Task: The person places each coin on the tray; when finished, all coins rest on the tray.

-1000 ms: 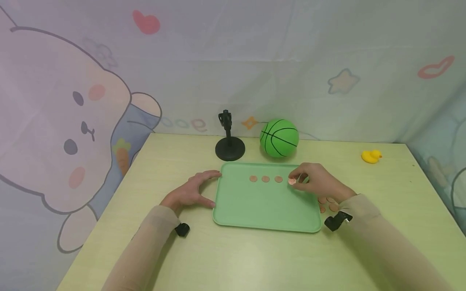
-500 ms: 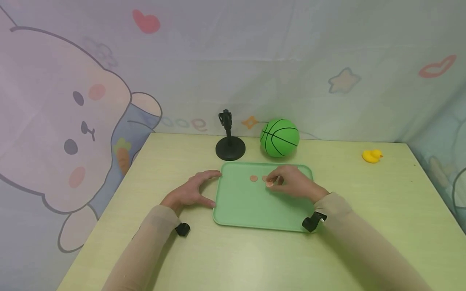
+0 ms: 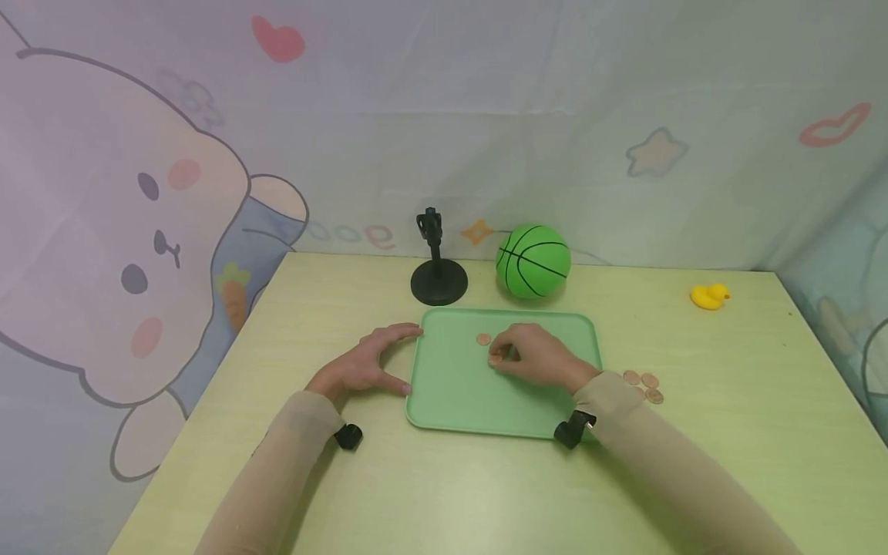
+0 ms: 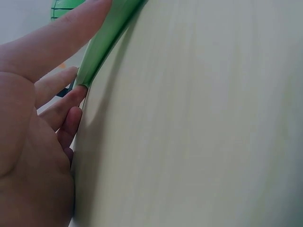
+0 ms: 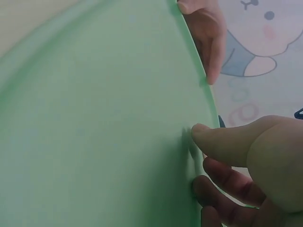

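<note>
L hand [image 3: 364,364], fingers spread flat vs green tray [image 3: 451,401] edge to steady it; R hand [image 3: 534,356] fingers pinch coin [image 3: 496,358] beside 1st coin [image 3: 483,339], likely lining up.

Left hand [image 3: 362,367] lies flat, fingers straight and spread, thumb extended apart from the index finger. Right hand [image 3: 533,358] is held palm down, fingers curled inward, thumb tip meeting the fingertips. Both forearms extend forward, sleeved to the wrists.
</note>
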Demonstrator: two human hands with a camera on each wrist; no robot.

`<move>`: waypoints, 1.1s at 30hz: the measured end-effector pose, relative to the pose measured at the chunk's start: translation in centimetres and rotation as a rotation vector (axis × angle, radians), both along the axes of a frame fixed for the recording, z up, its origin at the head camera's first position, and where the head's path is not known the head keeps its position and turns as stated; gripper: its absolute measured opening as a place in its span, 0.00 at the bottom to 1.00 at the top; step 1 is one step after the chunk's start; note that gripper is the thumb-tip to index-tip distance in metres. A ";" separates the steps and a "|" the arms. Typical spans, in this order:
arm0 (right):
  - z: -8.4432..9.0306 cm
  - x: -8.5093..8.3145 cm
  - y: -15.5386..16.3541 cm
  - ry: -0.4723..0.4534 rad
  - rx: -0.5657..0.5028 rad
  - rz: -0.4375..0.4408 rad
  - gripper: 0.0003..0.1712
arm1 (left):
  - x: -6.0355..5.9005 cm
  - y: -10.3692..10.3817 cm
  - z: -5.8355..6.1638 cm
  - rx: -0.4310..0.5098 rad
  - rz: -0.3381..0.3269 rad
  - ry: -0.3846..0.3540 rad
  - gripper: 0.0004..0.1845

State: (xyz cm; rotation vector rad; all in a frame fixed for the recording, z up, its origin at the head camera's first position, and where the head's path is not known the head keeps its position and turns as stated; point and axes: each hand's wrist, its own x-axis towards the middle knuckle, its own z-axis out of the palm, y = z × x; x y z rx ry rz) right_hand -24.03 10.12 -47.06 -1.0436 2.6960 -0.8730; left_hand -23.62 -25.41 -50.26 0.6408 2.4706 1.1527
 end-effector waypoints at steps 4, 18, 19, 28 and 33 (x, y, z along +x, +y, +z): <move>-0.3 0.0 -0.3 0.002 0.028 -0.022 0.03 | 0.0 0.1 0.2 0.004 0.001 -0.007 0.55; -0.5 0.2 -0.6 -0.029 -0.002 -0.101 0.05 | 0.1 0.1 0.2 0.008 0.002 -0.014 0.55; -0.5 0.2 -0.7 -0.025 0.001 -0.105 0.05 | 0.1 0.1 0.2 0.010 0.002 -0.016 0.55; -0.7 0.1 -1.6 -0.012 0.014 -0.150 0.07 | 0.1 0.1 0.2 0.018 0.000 -0.015 0.55; -0.7 0.0 -1.9 -0.015 0.013 -0.165 0.07 | 0.1 0.0 0.2 0.026 0.004 -0.021 0.55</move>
